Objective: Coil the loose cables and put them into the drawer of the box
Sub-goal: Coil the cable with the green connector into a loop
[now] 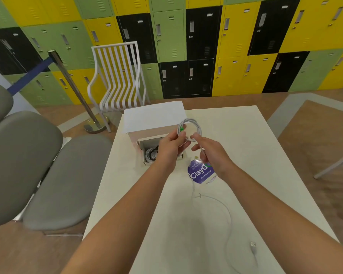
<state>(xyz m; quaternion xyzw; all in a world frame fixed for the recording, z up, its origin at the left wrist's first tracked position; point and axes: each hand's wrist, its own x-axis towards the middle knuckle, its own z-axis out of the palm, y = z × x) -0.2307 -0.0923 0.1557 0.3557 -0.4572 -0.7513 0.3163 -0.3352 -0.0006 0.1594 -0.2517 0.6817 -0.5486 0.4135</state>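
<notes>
Both hands up over the middle of the white bench (246, 147). Left hand (169, 148) pinches a small coil of white cable (190, 128), a few loops wide, with a green connector (182, 127) tucked at the coil's left side. The coil is held in the air, just right of the box (154, 120) and above its open drawer (147, 153).

Right hand (212, 153) sits just right of the coil, fingers curled round the cable's loose run where it leaves the loops. From there the white cable tail (229, 214) drops to the bench, crosses a round purple sticker (201, 174), and swings in a wide arc toward the near edge. Its USB plug (253, 246) lies flat on the bench, near right.

The box is white with a flat lid-like top, standing at the far left of the bench. Its drawer is pulled out toward the near side; a coiled cable (151, 154), dark and pale strands, already lies inside.

Off the bench: grey padded seats (48, 171) to the left, a white slatted chair (117, 76) beyond, and lockers (236, 46) in yellow, green and black along the far wall.
</notes>
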